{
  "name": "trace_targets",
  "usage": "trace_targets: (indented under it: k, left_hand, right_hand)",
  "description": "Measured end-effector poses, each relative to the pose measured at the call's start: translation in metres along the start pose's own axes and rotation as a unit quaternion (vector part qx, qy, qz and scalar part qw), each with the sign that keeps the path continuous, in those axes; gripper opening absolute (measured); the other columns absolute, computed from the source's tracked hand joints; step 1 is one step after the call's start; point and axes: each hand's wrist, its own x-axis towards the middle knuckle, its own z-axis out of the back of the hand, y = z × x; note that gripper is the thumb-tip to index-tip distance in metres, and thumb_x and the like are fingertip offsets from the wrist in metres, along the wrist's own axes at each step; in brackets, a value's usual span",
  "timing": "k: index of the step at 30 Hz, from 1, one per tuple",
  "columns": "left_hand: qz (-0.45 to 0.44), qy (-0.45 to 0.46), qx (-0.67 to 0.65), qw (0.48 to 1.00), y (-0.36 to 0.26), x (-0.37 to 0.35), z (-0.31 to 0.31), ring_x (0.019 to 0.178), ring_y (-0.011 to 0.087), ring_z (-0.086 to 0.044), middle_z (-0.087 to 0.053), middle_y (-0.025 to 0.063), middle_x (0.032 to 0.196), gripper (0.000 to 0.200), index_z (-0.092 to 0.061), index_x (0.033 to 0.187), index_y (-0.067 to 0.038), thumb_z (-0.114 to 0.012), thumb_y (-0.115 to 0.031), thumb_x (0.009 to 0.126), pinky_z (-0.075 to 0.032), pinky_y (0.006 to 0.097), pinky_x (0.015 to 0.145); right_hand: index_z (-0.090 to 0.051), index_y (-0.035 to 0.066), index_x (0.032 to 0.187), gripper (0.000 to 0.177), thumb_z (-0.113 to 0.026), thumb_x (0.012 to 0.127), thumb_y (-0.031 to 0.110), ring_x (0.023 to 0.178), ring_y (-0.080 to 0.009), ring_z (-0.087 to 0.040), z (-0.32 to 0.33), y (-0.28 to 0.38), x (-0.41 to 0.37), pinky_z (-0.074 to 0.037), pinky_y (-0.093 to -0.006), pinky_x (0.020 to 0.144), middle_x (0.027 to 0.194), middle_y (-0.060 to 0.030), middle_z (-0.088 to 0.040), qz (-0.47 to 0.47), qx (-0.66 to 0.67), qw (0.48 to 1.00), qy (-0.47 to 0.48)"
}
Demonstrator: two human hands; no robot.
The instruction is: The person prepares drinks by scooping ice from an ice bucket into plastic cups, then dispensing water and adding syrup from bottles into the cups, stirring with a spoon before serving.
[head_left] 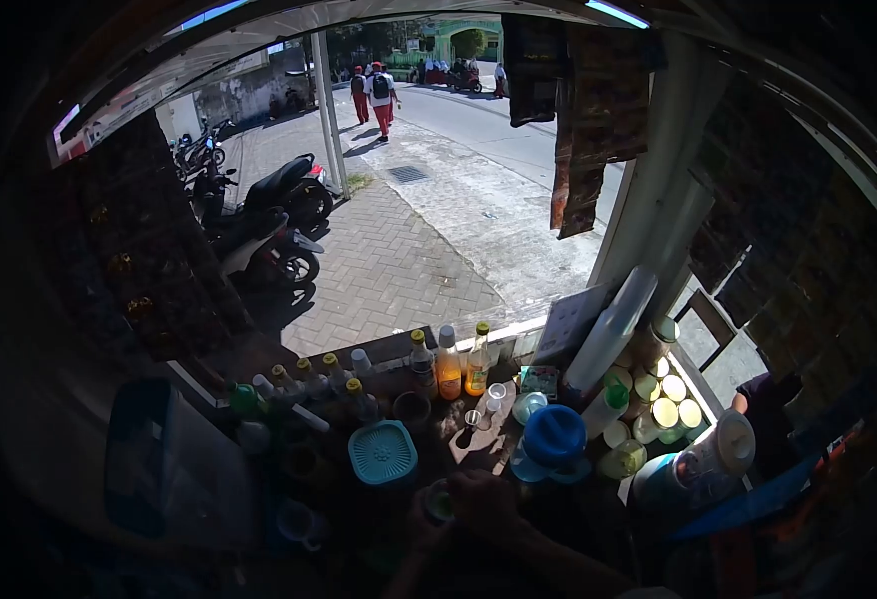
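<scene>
In the shade at the bottom middle, my left hand [422, 521] is closed around a small glass or cup [439, 503] with something pale green inside. Right beside it, my right hand [488, 504] has its fingers bent together near the cup's rim; what they hold, if anything, is too dark to see. A light blue plastic basket [383, 452] lies just beyond my left hand. Farther ahead stands a small glass [471, 420] with dark contents. To the right is a blue-lidded container [555, 436].
Bottles with orange liquid [448, 367] and several yellow-capped bottles [333, 371] line the counter's far edge. Jars with pale lids [665, 411] and a large white-lidded jug [698, 467] crowd the right. Sachets [603, 95] hang above. Outside are motorbikes [284, 225] and people walking [381, 95].
</scene>
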Motion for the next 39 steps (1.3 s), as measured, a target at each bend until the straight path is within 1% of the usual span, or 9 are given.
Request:
trace_targets:
  k: [2, 6, 16, 18, 22, 29, 32, 35, 39]
  left_hand:
    - [0.076, -0.006, 0.018, 0.997, -0.007, -0.002, 0.001, 0.105, 0.0290, -0.064, -0.063, 0.0166, 0.113, 0.077, -0.049, 0.122, -0.006, -0.089, -0.030, 0.061, -0.052, 0.0400, 0.088]
    - [0.095, 0.002, 0.044, 0.995, 0.004, -0.001, 0.001, 0.104, 0.0298, -0.064, -0.063, 0.0179, 0.111, 0.077, -0.047, 0.120, -0.006, -0.089, -0.031, 0.061, -0.052, 0.0403, 0.086]
    - [0.050, 0.007, 0.032, 0.998, 0.002, -0.004, 0.003, 0.105, 0.0301, -0.064, -0.063, 0.0178, 0.113, 0.079, -0.047, 0.123, -0.005, -0.089, -0.033, 0.062, -0.052, 0.0402, 0.086]
    - [0.043, 0.003, 0.023, 0.999, 0.013, -0.007, 0.002, 0.105, 0.0299, -0.064, -0.063, 0.0179, 0.113, 0.079, -0.048, 0.122, -0.005, -0.089, -0.034, 0.062, -0.052, 0.0403, 0.086]
    - [0.005, -0.015, 0.029, 0.999, 0.026, -0.008, -0.001, 0.107, 0.0295, -0.062, -0.061, 0.0166, 0.114, 0.077, -0.050, 0.122, -0.005, -0.089, -0.034, 0.061, -0.051, 0.0402, 0.089]
    - [-0.032, -0.032, 0.048, 0.998, 0.030, -0.006, -0.005, 0.108, 0.0279, -0.061, -0.059, 0.0152, 0.115, 0.077, -0.051, 0.123, -0.005, -0.089, -0.032, 0.062, -0.049, 0.0400, 0.091]
    - [-0.033, -0.018, 0.039, 0.999, 0.035, -0.004, -0.005, 0.108, 0.0282, -0.061, -0.060, 0.0154, 0.116, 0.078, -0.051, 0.124, -0.005, -0.089, -0.032, 0.062, -0.049, 0.0400, 0.092]
    - [-0.013, -0.015, 0.028, 0.999, 0.036, -0.004, -0.006, 0.109, 0.0278, -0.061, -0.060, 0.0152, 0.116, 0.077, -0.052, 0.124, -0.005, -0.089, -0.032, 0.062, -0.049, 0.0397, 0.092]
    - [0.007, -0.012, 0.013, 1.000, 0.022, -0.002, -0.002, 0.109, 0.0332, -0.058, -0.059, 0.0172, 0.115, 0.072, -0.053, 0.120, -0.003, -0.087, -0.032, 0.063, -0.047, 0.0419, 0.092]
  right_hand:
    - [-0.067, 0.009, 0.086, 0.008, -0.066, 0.079, 0.015, 0.070, -0.0275, -0.066, 0.003, 0.000, 0.000, -0.054, -0.0383, 0.060, 0.075, -0.0090, -0.065, -0.005, -0.005, 1.000, -0.014]
    - [-0.067, 0.008, 0.084, 0.008, -0.066, 0.080, 0.015, 0.071, -0.0265, -0.067, 0.003, 0.001, 0.002, -0.054, -0.0378, 0.060, 0.077, -0.0096, -0.066, 0.027, 0.011, 0.999, -0.027]
    - [-0.068, 0.008, 0.083, 0.010, -0.067, 0.082, 0.018, 0.071, -0.0282, -0.066, 0.001, -0.002, 0.003, -0.053, -0.0396, 0.061, 0.077, -0.0103, -0.066, 0.000, 0.012, 0.998, -0.062]
    - [-0.068, 0.009, 0.082, 0.010, -0.067, 0.083, 0.019, 0.071, -0.0284, -0.066, 0.005, 0.003, 0.003, -0.053, -0.0398, 0.062, 0.077, -0.0101, -0.066, -0.018, -0.008, 1.000, -0.008]
    - [-0.068, 0.009, 0.082, 0.010, -0.068, 0.082, 0.018, 0.070, -0.0282, -0.066, 0.003, 0.002, 0.005, -0.053, -0.0399, 0.060, 0.075, -0.0098, -0.065, -0.002, 0.021, 0.998, -0.060]
    - [-0.069, 0.008, 0.086, 0.011, -0.066, 0.083, 0.018, 0.071, -0.0294, -0.066, -0.006, -0.010, 0.004, -0.054, -0.0399, 0.062, 0.080, -0.0104, -0.067, 0.026, 0.001, 0.999, -0.043]
    - [-0.069, 0.007, 0.087, 0.012, -0.064, 0.085, 0.017, 0.074, -0.0297, -0.067, 0.001, -0.002, 0.001, -0.054, -0.0396, 0.064, 0.082, -0.0125, -0.067, -0.041, -0.014, 0.999, 0.014]
    - [-0.069, 0.007, 0.087, 0.013, -0.063, 0.086, 0.018, 0.076, -0.0300, -0.067, -0.002, -0.002, 0.004, -0.053, -0.0391, 0.064, 0.082, -0.0141, -0.067, -0.013, 0.039, 0.998, -0.045]
    - [-0.070, 0.007, 0.088, 0.014, -0.063, 0.087, 0.019, 0.076, -0.0296, -0.067, 0.007, 0.004, 0.006, -0.054, -0.0382, 0.064, 0.083, -0.0128, -0.067, -0.042, -0.020, 0.999, 0.021]
